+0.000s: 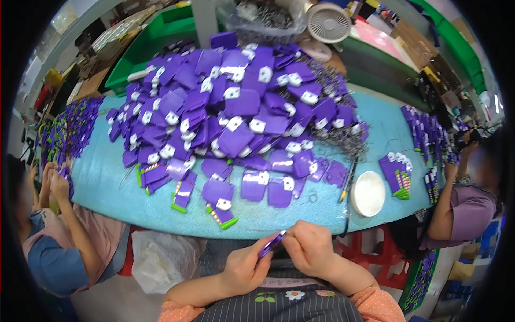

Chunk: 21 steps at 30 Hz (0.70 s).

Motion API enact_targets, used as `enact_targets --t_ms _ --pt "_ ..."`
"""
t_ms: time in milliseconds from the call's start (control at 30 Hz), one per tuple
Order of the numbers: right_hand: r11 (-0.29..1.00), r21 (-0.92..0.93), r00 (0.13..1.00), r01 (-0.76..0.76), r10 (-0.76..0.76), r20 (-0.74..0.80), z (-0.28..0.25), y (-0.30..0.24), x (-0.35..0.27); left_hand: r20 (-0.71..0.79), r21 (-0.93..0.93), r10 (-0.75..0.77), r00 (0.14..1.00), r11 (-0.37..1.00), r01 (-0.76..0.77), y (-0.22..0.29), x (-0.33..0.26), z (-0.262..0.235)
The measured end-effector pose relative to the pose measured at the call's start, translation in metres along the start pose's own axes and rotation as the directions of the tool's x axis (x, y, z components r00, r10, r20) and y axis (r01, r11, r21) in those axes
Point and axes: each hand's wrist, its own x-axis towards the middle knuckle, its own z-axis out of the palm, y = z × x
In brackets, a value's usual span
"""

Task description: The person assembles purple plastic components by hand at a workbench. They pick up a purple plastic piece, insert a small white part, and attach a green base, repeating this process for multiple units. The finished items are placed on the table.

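My left hand [242, 268] grips a flat purple plastic piece [272, 243], seen nearly edge-on just past the table's front edge. Close against its upper end is my right hand [309, 249], fingers curled in a pinch; what they hold is hidden. Ahead on the blue table lies a big heap of purple plastic pieces [238, 102] with white ends. Several nearer pieces have striped legs and green feet, one of them a legged piece [219, 204] close to the front edge. Two plain purple pieces [280, 192] lie beside it.
A white round tub [368, 194] stands right of my hands, beside a dark thin tool [347, 185]. Tangled metal wire [343, 139] edges the heap. Fanned legged pieces [396, 174] lie farther right. Co-workers sit at both sides. A fan [329, 22] and green bin [161, 45] are behind.
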Motion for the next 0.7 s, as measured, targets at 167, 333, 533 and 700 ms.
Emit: enact_targets --t_ms 167,333,533,700 --pt "0.949 0.294 0.929 -0.115 -0.001 0.369 -0.024 0.013 0.013 0.268 0.044 0.139 0.953 0.987 -0.156 -0.001 0.006 -0.007" --pt "0.812 0.543 0.932 -0.212 0.336 -0.138 -0.018 0.039 0.027 0.488 -0.478 -0.051 0.871 0.820 0.316 0.009 0.004 -0.014" --pt "0.850 0.466 0.969 -0.245 0.229 0.093 0.000 0.011 -0.010 -0.049 -0.263 -0.206 0.977 0.947 0.186 0.009 0.001 -0.001" --pt "0.909 0.370 0.982 -0.190 0.178 0.068 0.003 0.004 -0.013 -0.075 0.187 0.173 0.982 0.970 -0.157 0.002 0.008 0.004"
